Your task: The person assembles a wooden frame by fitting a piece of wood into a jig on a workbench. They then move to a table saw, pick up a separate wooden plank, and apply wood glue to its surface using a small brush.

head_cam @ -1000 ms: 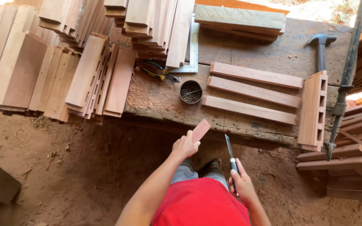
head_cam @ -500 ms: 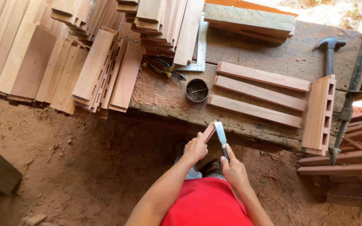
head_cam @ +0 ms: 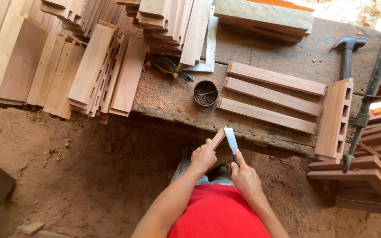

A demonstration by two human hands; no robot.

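Right now the left hand (head_cam: 203, 155) is closed around a small wood piece (head_cam: 218, 138), pinching it tight near its lower end. That piece is tilted, and its top end sits by the front edge of the old workbench (head_cam: 173, 99). The right hand (head_cam: 244, 178) is wrapped around the handle of a chisel (head_cam: 231, 142), and the flat metal blade looks to be touching the wood piece near its top.

I think the blade could slip off the wood, because the piece is small and is held in the air, not clamped. It is very close to the left fingers, so they could get cut. The thin wood could also split if pushed too hard.

On the bench I count three long slats (head_cam: 275, 97) lying side by side, one slotted board (head_cam: 334, 119) across their ends, one hammer (head_cam: 347, 55), one round tin of nails (head_cam: 205, 93), one pair of pliers (head_cam: 171, 69) and one metal square (head_cam: 209, 48)
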